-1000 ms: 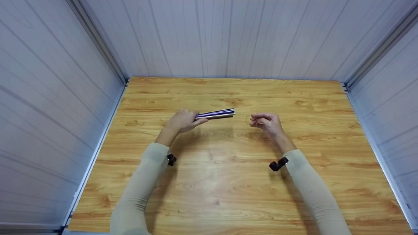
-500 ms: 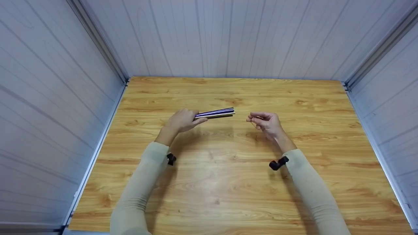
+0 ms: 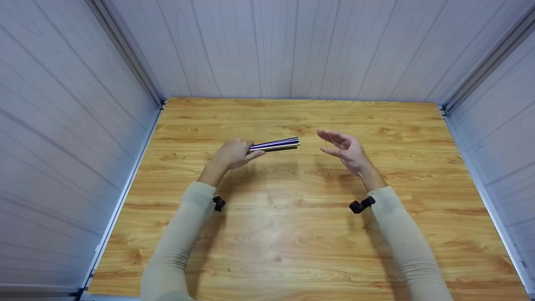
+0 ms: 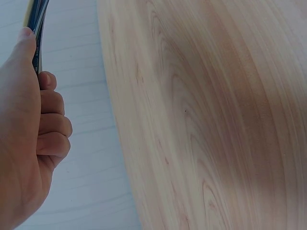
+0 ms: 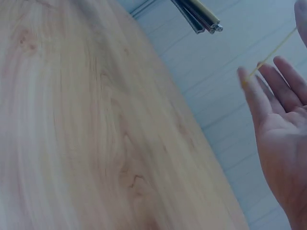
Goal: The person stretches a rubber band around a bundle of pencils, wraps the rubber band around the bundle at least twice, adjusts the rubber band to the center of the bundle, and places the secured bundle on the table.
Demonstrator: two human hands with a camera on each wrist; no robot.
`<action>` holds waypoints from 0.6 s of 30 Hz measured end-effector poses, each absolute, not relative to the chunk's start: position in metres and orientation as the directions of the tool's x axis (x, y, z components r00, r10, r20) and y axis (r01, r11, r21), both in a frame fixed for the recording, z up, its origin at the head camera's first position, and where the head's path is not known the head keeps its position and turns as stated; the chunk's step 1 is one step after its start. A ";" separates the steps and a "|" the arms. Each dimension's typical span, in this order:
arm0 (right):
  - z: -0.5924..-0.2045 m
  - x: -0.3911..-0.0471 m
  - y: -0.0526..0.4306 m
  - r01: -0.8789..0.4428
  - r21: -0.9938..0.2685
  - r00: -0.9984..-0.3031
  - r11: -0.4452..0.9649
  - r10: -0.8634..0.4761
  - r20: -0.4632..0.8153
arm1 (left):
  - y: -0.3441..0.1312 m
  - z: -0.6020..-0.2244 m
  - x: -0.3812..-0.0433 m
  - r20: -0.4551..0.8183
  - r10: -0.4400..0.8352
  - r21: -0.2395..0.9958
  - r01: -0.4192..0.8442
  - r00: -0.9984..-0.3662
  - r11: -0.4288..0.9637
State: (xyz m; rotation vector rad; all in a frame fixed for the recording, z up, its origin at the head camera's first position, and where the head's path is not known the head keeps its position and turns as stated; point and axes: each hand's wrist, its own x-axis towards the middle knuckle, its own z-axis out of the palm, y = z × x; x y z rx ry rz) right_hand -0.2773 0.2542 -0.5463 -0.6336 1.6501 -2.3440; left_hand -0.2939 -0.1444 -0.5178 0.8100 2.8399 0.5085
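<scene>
A bundle of long, slim pencils [image 3: 276, 145], dark blue, black and yellowish, is gripped at one end by my left hand [image 3: 235, 154]. The bundle's far ends point right, raised over the table and slightly fanned. In the left wrist view, the fingers of that hand curl round the pencils [image 4: 39, 21], with the thumb laid along them. Just right of the free ends, my right hand [image 3: 345, 151] has its thumb and fingers spread apart. A thin yellow rubber band [image 5: 278, 49] is stretched between them. The right wrist view also shows the pencils' blunt ends [image 5: 208, 26].
Beneath both hands lies a wood-grain table [image 3: 271, 234]. Pale panels enclose it at the back [image 3: 276, 50] and on both sides. A small black wrist camera [image 3: 362, 205] sticks out from the right sleeve, another from the left.
My right thumb and fingers have gone from pinching the rubber band to spreading wide, stretching it between them. The left hand and pencils have hardly moved.
</scene>
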 end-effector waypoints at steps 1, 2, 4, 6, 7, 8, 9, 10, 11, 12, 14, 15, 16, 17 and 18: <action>-0.544 -0.277 0.254 -0.081 -0.940 -0.892 -0.331 -0.396 0.217 | -0.145 -0.517 -0.294 -0.049 0.535 0.357 0.485 -0.844 0.798; -0.544 -0.277 0.253 -0.084 -0.946 -0.896 -0.312 -0.392 0.209 | -0.145 -0.517 -0.295 -0.050 0.536 0.353 0.487 -0.843 0.799; -0.545 -0.276 0.252 -0.085 -0.955 -0.903 -0.283 -0.383 0.194 | -0.145 -0.515 -0.295 -0.056 0.537 0.350 0.487 -0.842 0.800; -0.548 -0.277 0.252 -0.092 -0.960 -0.907 -0.266 -0.376 0.191 | -0.146 -0.513 -0.296 -0.060 0.536 0.344 0.487 -0.842 0.803; -0.549 -0.277 0.251 -0.092 -0.961 -0.908 -0.262 -0.373 0.189 | -0.146 -0.512 -0.296 -0.059 0.534 0.341 0.485 -0.844 0.805; -0.551 -0.277 0.251 -0.094 -0.960 -0.908 -0.264 -0.373 0.191 | -0.146 -0.511 -0.297 -0.059 0.533 0.340 0.485 -0.844 0.806; -0.553 -0.277 0.250 -0.095 -0.960 -0.907 -0.264 -0.375 0.193 | -0.145 -0.509 -0.297 -0.058 0.532 0.340 0.484 -0.845 0.806; -0.554 -0.277 0.249 -0.099 -0.960 -0.904 -0.263 -0.378 0.197 | -0.145 -0.507 -0.298 -0.057 0.532 0.340 0.484 -0.845 0.806; -0.555 -0.278 0.249 -0.108 -0.960 -0.900 -0.260 -0.385 0.205 | -0.145 -0.506 -0.298 -0.052 0.533 0.338 0.487 -0.845 0.805; -0.556 -0.278 0.248 -0.110 -0.959 -0.897 -0.262 -0.390 0.209 | -0.144 -0.504 -0.298 -0.048 0.535 0.338 0.491 -0.843 0.803; -0.557 -0.279 0.245 -0.120 -0.957 -0.889 -0.265 -0.401 0.223 | -0.142 -0.501 -0.299 -0.042 0.542 0.340 0.498 -0.839 0.798; -0.556 -0.279 0.244 -0.126 -0.955 -0.885 -0.267 -0.404 0.230 | -0.140 -0.500 -0.299 -0.039 0.546 0.341 0.503 -0.837 0.794; -0.555 -0.280 0.242 -0.132 -0.954 -0.882 -0.269 -0.408 0.237 | -0.139 -0.498 -0.299 -0.036 0.551 0.340 0.508 -0.834 0.792; -0.555 -0.280 0.241 -0.135 -0.953 -0.879 -0.273 -0.411 0.243 | -0.137 -0.497 -0.299 -0.034 0.555 0.339 0.513 -0.831 0.789; -0.554 -0.281 0.239 -0.137 -0.951 -0.877 -0.277 -0.413 0.247 | -0.136 -0.496 -0.298 -0.035 0.559 0.337 0.517 -0.829 0.787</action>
